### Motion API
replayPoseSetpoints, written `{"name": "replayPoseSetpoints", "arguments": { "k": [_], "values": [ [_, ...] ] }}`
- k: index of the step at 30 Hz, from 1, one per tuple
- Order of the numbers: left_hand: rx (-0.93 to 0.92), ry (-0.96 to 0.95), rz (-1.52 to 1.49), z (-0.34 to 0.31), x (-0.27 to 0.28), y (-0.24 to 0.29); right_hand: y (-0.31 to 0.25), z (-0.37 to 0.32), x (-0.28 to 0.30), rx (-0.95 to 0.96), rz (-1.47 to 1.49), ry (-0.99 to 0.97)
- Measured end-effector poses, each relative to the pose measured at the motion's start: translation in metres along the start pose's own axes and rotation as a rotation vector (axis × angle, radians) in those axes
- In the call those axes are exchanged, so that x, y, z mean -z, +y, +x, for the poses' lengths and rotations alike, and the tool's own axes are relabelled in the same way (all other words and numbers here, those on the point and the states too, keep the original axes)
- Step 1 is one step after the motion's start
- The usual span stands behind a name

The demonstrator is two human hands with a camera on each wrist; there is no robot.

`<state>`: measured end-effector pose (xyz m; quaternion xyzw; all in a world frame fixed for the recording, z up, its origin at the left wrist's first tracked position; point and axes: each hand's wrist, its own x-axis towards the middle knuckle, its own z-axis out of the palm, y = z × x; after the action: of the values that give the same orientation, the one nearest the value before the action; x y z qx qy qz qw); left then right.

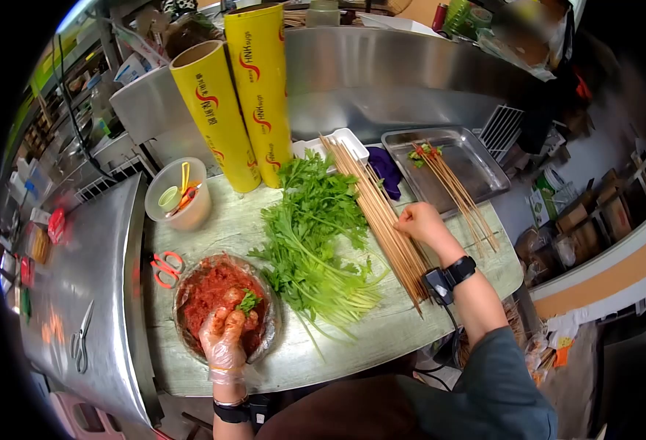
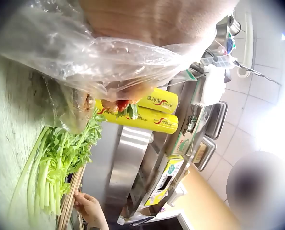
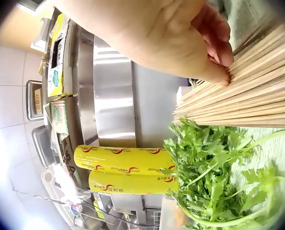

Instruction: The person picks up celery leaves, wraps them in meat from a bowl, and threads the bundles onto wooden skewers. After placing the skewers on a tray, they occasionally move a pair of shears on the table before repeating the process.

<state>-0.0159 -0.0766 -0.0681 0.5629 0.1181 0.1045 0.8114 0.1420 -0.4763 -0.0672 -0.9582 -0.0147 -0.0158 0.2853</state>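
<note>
My left hand [image 1: 226,334], in a clear plastic glove, is over a bowl [image 1: 275,323] of red minced meat [image 1: 204,293]. Its meat-smeared fingers curl round some meat with a green leaf [image 1: 248,301] on it; in the left wrist view the leaf [image 2: 132,111] shows beyond the glove. At the right edge of a long bundle of wooden sticks [image 1: 381,213], my bare right hand [image 1: 424,224] pinches a stick between thumb and fingertips. The right wrist view shows the thumb tip of this hand [image 3: 200,43] against the sticks [image 3: 267,81]. Leafy green stalks [image 1: 315,220] lie between bowl and bundle.
Red-handled scissors [image 1: 167,269] lie beside the bowl. Behind are a plastic tub [image 1: 191,213] and two upright yellow rolls [image 1: 216,117]. At the back right, a metal tray [image 1: 484,165] holds several sticks with red and green tips. Another pair of scissors [image 1: 81,341] is on the left metal counter.
</note>
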Motion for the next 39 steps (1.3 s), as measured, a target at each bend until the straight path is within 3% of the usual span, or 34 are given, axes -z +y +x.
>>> {"name": "replayPoseSetpoints", "arguments": {
  "k": [7, 10, 11, 13, 15, 16, 17, 19, 21, 23, 24, 28, 30, 31, 32, 33, 34, 39],
  "values": [
    [0.028, -0.001, -0.069, 0.0, -0.003, 0.002, -0.021, -0.016, 0.027, 0.056, 0.097, 0.13],
    [0.027, -0.032, -0.052, 0.002, 0.003, -0.002, -0.045, -0.026, 0.05, 0.166, 0.279, 0.095],
    [0.016, -0.027, -0.025, 0.002, 0.009, -0.007, -0.056, -0.031, 0.056, 0.114, 0.411, 0.035],
    [0.028, -0.021, 0.113, 0.002, 0.019, -0.016, -0.061, -0.029, 0.053, 0.154, 0.248, 0.083],
    [0.006, 0.015, 0.293, 0.0, 0.013, -0.007, -0.043, -0.014, 0.034, 0.114, 0.09, 0.004],
    [-0.094, -0.049, 0.343, 0.002, 0.017, -0.01, -0.037, -0.01, 0.026, 0.148, -0.001, 0.055],
    [-0.046, -0.045, 0.152, -0.002, 0.007, -0.002, -0.02, -0.001, 0.02, 0.222, -0.102, 0.053],
    [0.045, -0.17, -0.051, 0.001, 0.011, -0.003, 0.001, 0.01, 0.014, 0.161, -0.012, -0.052],
    [0.008, -0.18, -0.067, 0.004, 0.009, -0.002, -0.044, -0.006, 0.024, 0.08, 0.035, -0.067],
    [0.048, -0.233, -0.069, 0.003, 0.006, 0.011, -0.04, -0.006, 0.03, 0.195, -0.064, 0.057],
    [0.069, -0.226, -0.093, 0.004, 0.007, 0.01, -0.031, -0.002, 0.037, 0.193, 0.09, 0.035],
    [0.072, -0.192, -0.188, 0.004, 0.007, 0.007, -0.088, -0.032, 0.057, 0.203, 0.941, -0.027],
    [0.067, -0.128, -0.211, 0.004, 0.014, -0.001, -0.111, -0.047, 0.035, 0.221, 1.041, 0.015],
    [0.075, -0.08, -0.246, 0.004, 0.014, -0.007, -0.128, -0.055, 0.017, 0.135, 1.07, 0.131],
    [0.091, -0.045, -0.28, 0.003, 0.013, -0.006, -0.146, -0.067, 0.002, 0.142, 1.086, 0.108],
    [0.113, -0.016, -0.318, 0.005, 0.013, -0.004, -0.16, -0.075, -0.018, 0.27, 1.165, 0.093],
    [0.106, 0.005, -0.415, 0.005, 0.014, -0.002, -0.171, -0.081, -0.033, 0.192, 1.11, 0.123],
    [0.08, 0.036, -0.636, 0.009, 0.015, 0.002, -0.197, -0.106, -0.083, 0.194, 1.348, 0.018]
  ]
}}
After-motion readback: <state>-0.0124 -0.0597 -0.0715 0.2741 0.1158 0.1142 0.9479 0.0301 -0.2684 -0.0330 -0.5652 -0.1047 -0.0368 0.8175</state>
